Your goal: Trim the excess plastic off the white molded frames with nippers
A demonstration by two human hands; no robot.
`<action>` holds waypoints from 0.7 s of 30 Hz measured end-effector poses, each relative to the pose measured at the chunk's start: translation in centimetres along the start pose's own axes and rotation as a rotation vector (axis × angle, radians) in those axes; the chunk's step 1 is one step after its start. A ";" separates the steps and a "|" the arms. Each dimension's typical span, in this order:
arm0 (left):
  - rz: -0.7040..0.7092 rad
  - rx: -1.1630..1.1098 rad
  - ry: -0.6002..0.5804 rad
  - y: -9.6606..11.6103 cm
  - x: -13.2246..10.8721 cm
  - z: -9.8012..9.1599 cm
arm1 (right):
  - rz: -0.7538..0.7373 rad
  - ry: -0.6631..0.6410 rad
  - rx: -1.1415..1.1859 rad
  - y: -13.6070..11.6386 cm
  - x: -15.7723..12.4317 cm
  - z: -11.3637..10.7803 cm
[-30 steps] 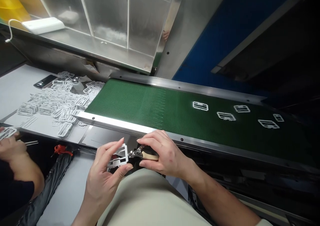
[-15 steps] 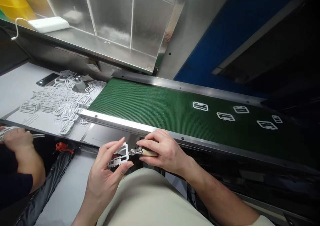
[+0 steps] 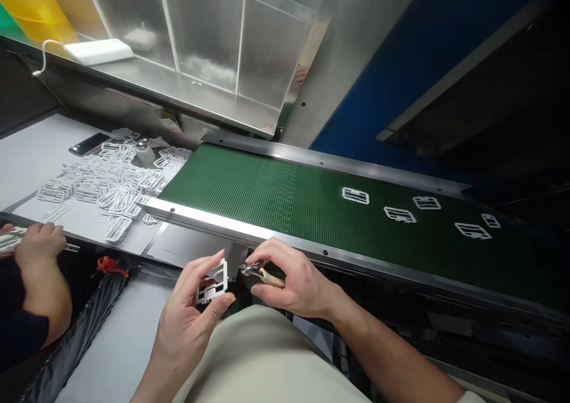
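Note:
Between the thumb and fingers of my left hand (image 3: 189,308) is a white plastic frame (image 3: 224,277), held upright by its edges. My right hand (image 3: 296,278) grips a pair of small nippers (image 3: 271,278) with cream handles and metal jaws. The jaws point at the frame, with a small gap between them. Both hands are in front of my body, just this side of the conveyor's near rail. Part of the frame is hidden behind my left fingers.
White frames (image 3: 355,196) lie spread on the green conveyor belt (image 3: 231,177). A heap of similar frames (image 3: 111,174) covers the table at left, near a phone (image 3: 89,144) and a small bottle (image 3: 145,152). A co-worker's hand (image 3: 40,246) is at far left, beside an orange-red tool (image 3: 110,266).
The nippers have come away from the frame's edge and tilted in my right hand. My left hand has barely moved. The co-worker's hand has shifted slightly.

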State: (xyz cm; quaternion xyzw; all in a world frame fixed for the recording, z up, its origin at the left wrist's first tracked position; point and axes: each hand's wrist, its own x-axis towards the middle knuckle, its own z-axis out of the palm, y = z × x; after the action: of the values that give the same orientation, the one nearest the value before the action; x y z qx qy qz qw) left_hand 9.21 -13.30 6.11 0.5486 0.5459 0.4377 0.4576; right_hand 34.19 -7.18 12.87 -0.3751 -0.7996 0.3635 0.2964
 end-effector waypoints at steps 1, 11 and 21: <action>0.007 -0.005 -0.008 -0.1 0.0 0.1 | 0.053 0.010 0.084 -0.3 0.0 0.3; 0.063 0.109 0.041 0.9 -0.3 0.6 | -0.149 0.213 0.162 -0.7 1.0 3.9; 0.070 0.084 0.004 0.6 -0.7 0.6 | 0.022 0.095 0.406 -0.5 0.3 4.0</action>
State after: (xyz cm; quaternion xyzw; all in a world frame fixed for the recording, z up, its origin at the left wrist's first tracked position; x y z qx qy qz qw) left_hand 9.87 -14.04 6.63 0.5852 0.5454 0.4313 0.4172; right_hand 30.88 -8.53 11.09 -0.3331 -0.6910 0.5021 0.3992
